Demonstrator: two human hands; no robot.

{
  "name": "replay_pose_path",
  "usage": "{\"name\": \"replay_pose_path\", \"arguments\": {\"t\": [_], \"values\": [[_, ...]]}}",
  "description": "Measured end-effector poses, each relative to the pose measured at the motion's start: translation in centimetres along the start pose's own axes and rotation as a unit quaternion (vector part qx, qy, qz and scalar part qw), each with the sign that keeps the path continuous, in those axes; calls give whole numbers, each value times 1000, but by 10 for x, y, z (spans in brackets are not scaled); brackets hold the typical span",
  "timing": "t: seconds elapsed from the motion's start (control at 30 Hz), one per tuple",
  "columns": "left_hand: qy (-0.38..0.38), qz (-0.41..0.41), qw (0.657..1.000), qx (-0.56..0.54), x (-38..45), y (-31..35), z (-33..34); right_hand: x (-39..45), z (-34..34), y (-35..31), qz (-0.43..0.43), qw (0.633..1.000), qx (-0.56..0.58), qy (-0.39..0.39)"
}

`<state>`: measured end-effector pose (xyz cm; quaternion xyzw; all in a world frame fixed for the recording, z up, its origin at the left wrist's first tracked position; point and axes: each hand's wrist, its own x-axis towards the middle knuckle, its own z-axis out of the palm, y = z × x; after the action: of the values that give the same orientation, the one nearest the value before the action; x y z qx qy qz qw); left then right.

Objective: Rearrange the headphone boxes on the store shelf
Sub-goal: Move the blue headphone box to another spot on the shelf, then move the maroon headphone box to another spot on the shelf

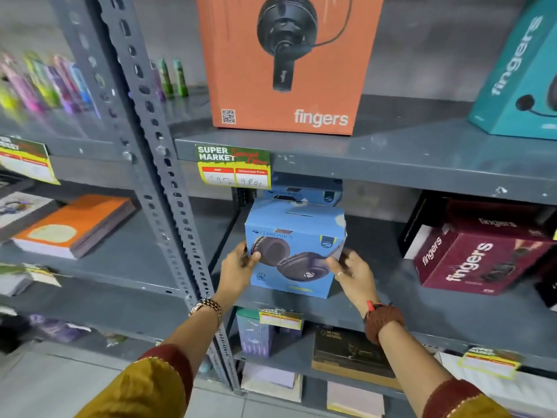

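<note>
A light blue Zebronics headphone box (297,236) stands upright near the front of the grey middle shelf (391,309). My left hand (239,265) grips its left side and my right hand (351,268) grips its right side. Directly behind it a second blue Zebronics box (304,197) is partly hidden. A maroon Fingers headphone box (479,257) lies tilted on the same shelf to the right. On the shelf above stand an orange Fingers box (286,64) and a teal Fingers box (521,79).
A perforated grey upright (168,182) borders the bay on the left, just beside my left wrist. A price tag (233,167) hangs from the upper shelf edge above the blue box. Books (75,224) and coloured bottles (45,82) fill the left bay; more boxes sit below.
</note>
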<state>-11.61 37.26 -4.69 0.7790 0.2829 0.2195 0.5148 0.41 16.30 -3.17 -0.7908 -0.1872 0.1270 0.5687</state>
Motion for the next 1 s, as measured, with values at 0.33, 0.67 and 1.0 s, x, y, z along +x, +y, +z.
{"name": "replay_pose_path", "arguments": {"t": [0.33, 0.67, 1.0], "values": [[108, -56, 990, -71, -60, -9, 67, -40, -86, 67, 62, 997, 30, 43], [-4, -13, 997, -82, -86, 60, 256, -23, -266, 134, 104, 983, 33, 149], [-49, -47, 990, -127, -52, 160, 379, 53, -361, 122, 99, 988, 55, 106]]}}
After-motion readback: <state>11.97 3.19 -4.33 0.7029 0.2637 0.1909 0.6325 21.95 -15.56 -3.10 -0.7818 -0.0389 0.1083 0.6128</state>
